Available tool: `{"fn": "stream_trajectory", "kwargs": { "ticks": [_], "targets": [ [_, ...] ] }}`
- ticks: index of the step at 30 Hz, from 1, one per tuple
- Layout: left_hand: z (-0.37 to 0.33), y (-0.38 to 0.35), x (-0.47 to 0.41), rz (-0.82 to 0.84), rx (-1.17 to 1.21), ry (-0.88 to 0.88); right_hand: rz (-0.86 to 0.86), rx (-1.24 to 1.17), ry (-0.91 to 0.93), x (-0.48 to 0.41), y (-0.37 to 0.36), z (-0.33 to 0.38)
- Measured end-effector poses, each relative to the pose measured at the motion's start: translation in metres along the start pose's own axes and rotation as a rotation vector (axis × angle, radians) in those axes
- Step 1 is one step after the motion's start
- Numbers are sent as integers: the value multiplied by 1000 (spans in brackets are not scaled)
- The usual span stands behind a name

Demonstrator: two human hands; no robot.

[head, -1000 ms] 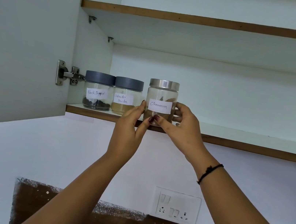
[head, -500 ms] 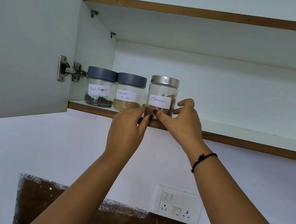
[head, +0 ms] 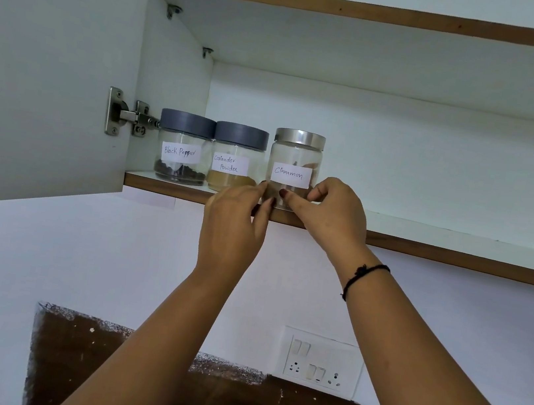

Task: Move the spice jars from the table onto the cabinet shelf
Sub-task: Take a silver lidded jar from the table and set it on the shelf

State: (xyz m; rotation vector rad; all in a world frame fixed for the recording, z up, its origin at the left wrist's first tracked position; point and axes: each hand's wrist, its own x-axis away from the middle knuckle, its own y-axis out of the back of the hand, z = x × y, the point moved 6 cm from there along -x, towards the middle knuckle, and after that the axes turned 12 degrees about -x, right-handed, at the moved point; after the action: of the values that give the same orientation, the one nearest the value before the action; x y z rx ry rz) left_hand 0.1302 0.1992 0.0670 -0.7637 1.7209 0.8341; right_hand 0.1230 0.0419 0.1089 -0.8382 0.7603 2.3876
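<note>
My fingertips (head: 282, 193) pinch the base of the Cinnamon jar (head: 294, 168) from both sides, left hand (head: 233, 223) and right hand (head: 328, 211) closed on the glass as it stands on the cabinet shelf (head: 427, 233) just right of the Coriander Powder jar (head: 235, 159). Both arms reach up, wrists bent. A second ago the jar hung above the shelf edge; now it sits down on the shelf.

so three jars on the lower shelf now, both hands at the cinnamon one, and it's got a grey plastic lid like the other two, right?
Not the lid. In the head view the Cinnamon jar has a shiny metal lid; only the Black Pepper jar and Coriander Powder jar have grey ones. The rest holds: three jars on the lower shelf, left hand and right hand at the Cinnamon jar.
</note>
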Motion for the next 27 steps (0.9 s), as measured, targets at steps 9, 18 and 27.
{"fn": "stream_trajectory", "kwargs": {
  "ticks": [9, 18, 27],
  "targets": [
    [5, -6, 0, 17, -16, -51, 21, 100, -30, -1, -8, 0],
    [4, -5, 1, 19, -16, -65, 20, 89, -22, -4, -6, -3],
    [5, -7, 1, 27, -14, -68, 137, 208, -89, -13, -7, 2]
  ]
}}
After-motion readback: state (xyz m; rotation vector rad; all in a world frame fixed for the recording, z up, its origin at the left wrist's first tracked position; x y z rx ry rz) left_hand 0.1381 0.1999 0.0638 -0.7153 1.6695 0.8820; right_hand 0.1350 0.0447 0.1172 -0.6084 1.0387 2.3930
